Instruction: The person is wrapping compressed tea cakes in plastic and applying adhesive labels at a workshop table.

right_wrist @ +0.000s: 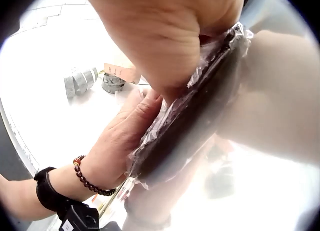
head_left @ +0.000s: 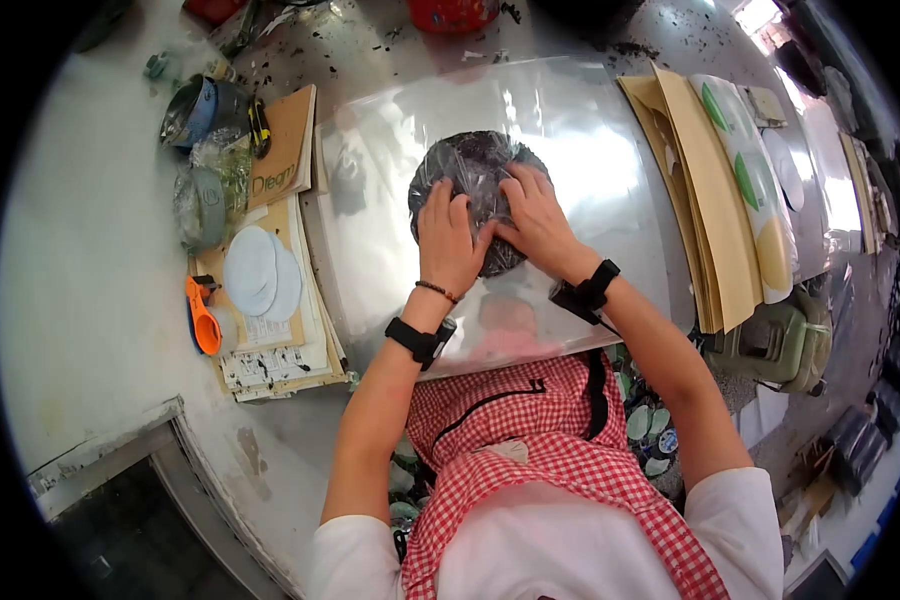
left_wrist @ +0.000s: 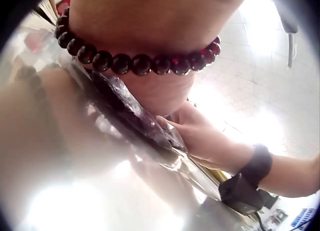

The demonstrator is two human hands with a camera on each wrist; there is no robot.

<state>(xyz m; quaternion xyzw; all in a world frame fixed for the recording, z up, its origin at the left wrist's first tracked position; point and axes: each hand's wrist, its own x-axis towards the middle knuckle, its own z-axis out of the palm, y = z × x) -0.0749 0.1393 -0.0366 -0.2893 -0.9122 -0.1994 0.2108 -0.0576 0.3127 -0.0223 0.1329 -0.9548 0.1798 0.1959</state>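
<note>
A dark, round, flat slab [head_left: 467,158] under crinkled clear plastic film lies on a shiny reflective sheet [head_left: 595,130]. Both hands rest on it, bare fingers spread and slightly bent. My left hand [head_left: 450,240] presses the left half and my right hand [head_left: 545,225] the right half, the thumbs close together near the front middle. From the side, the right wrist view shows the slab [right_wrist: 200,110] as a thick dark disc, its wrinkled film [right_wrist: 155,128] under the fingers. What the slab is made of cannot be told.
Left of the sheet lie white paper discs [head_left: 255,270], orange-handled scissors [head_left: 205,325], a yellow-black cutter [head_left: 259,128] and tape rolls [head_left: 192,110]. Brown cardboard folders [head_left: 705,220] and a green-and-white package [head_left: 740,160] flank the right. A red container [head_left: 453,12] stands behind, near dark crumbs.
</note>
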